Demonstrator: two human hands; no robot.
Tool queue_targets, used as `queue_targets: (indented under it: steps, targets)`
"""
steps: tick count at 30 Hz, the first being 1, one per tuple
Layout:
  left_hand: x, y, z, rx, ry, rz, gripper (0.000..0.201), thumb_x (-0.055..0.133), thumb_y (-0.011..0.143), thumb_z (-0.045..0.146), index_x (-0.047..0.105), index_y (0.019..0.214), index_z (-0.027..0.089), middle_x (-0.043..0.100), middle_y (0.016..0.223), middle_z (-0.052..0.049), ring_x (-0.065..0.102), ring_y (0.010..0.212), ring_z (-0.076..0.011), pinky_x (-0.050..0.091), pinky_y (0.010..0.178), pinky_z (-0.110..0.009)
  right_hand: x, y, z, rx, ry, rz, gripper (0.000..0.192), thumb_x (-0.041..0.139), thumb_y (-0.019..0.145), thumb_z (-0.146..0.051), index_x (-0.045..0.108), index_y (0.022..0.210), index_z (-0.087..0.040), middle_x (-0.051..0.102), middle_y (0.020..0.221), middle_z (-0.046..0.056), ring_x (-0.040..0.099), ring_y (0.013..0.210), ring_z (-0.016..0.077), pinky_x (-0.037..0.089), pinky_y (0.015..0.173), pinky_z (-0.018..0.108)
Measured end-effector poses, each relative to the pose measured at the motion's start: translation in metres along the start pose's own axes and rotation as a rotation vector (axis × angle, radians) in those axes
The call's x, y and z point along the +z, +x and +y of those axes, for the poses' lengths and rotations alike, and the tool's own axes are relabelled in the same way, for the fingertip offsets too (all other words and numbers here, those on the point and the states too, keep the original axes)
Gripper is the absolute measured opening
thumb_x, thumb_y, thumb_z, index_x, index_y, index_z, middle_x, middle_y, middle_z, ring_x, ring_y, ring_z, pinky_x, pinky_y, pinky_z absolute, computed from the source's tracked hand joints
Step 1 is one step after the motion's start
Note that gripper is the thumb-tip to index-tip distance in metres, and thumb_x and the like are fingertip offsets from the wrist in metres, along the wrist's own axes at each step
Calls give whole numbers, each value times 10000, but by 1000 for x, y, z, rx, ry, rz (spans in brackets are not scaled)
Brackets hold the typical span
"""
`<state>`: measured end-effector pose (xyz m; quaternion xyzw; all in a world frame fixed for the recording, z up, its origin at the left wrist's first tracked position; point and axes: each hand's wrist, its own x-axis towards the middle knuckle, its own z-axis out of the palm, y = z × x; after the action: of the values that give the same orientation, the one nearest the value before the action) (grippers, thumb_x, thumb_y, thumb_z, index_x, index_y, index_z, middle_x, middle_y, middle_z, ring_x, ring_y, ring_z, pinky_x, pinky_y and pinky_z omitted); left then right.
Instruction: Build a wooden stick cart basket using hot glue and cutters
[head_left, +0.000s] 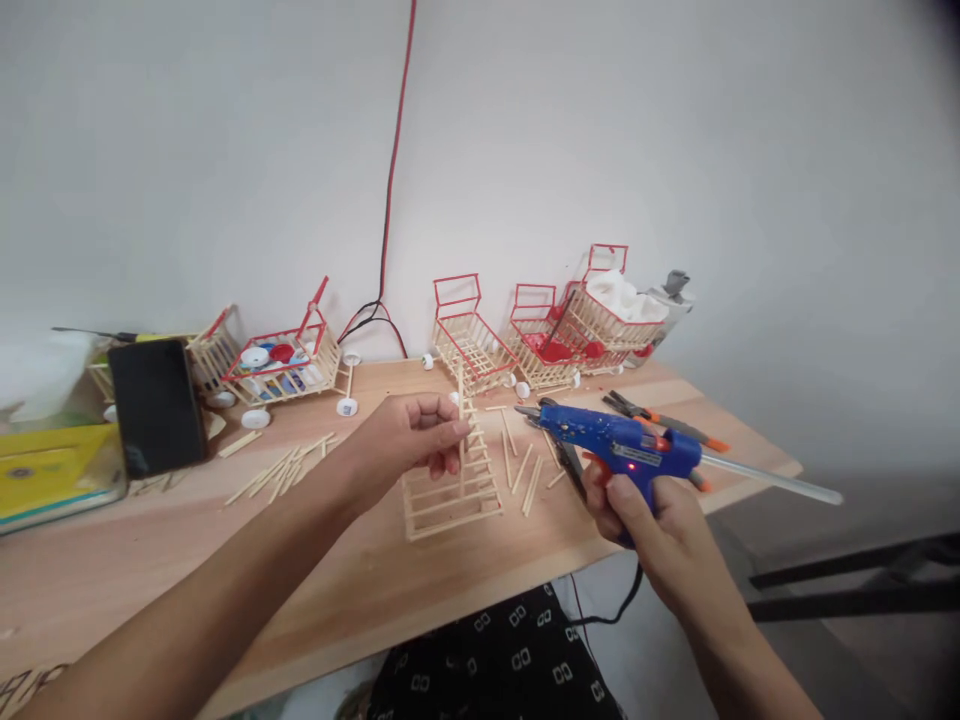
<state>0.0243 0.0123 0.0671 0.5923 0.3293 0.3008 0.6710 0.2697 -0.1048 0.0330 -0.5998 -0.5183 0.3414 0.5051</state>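
Note:
In my right hand [652, 520] is a blue hot glue gun [611, 438], its small red light lit and a clear glue stick [776, 476] poking out the back. Its nozzle points left, toward my left hand [427, 435], with a gap between them. My left thumb and fingers pinch a thin wooden stick [462, 420] held upright. Below and behind that hand sits a small slatted frame of wooden sticks [450, 520] on the wooden table. Part of the frame is hidden by my left hand.
Several stick-built toy carts with red trim [472, 345] line the wall. Loose sticks [281, 470] lie left and right of the frame. Pliers [667, 420] rest behind the glue gun. A dark phone [157, 408] stands at left near a yellow packet [56, 470]. A black cord [626, 605] hangs at the table edge.

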Motion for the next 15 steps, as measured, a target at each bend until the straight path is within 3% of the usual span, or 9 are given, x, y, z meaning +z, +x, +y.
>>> queue_targets:
  steps: [8, 15]
  targets:
    - [17, -41, -9, -28, 129, 212, 375, 774, 729, 481, 569, 762, 169, 555, 553, 49, 485, 462, -72, 334, 433, -191, -14, 0, 19, 39, -32, 11, 531, 567, 833, -691, 587, 801, -161, 517, 617, 14, 444, 532, 132, 367, 477, 265]
    - [35, -50, -21, -60, 200, 409, 419, 797, 676, 491, 581, 811, 159, 561, 515, 52, 500, 442, -84, 336, 421, -185, -26, 34, 40, -111, 4, 154, 461, 554, 882, -620, 610, 837, -165, 534, 583, 0, 484, 516, 137, 410, 496, 269]
